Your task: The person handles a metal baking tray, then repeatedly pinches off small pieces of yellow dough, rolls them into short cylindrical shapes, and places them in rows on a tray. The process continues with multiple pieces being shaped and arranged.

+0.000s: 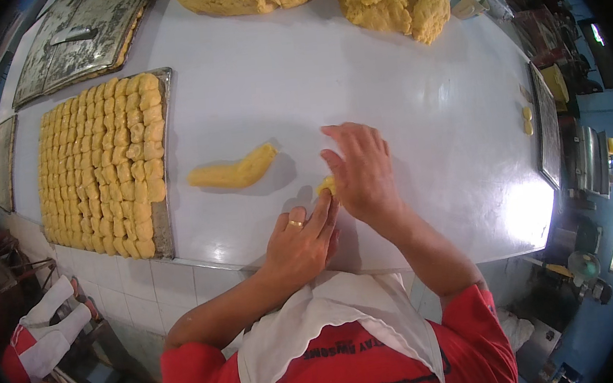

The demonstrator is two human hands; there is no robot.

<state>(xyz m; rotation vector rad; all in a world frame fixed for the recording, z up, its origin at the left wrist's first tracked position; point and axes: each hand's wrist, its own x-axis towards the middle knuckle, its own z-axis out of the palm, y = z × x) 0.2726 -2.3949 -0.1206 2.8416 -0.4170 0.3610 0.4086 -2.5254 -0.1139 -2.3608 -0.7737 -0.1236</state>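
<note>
A small piece of yellow dough (pixel 325 184) lies on the white table between my hands, mostly covered by them. My left hand (pixel 302 241), with a ring on one finger, has its fingertips pressed against the near side of this piece; its thumb is largely hidden. Over the dough's right side rests the heel of my right hand (pixel 362 176), with fingers stretched out and thumb apart. To the left, a thick, bent roll of yellow dough (pixel 233 171) lies by itself, touched by neither hand.
A tray (pixel 163 233) packed with rows of dough pieces stands on the table (pixel 416 109) at left. Behind it is a dark metal sheet (pixel 75 47) with a scraper (pixel 74 35). Large dough masses (pixel 395 1) sit at the far edge. Another person's legs (pixel 55 315) show lower left.
</note>
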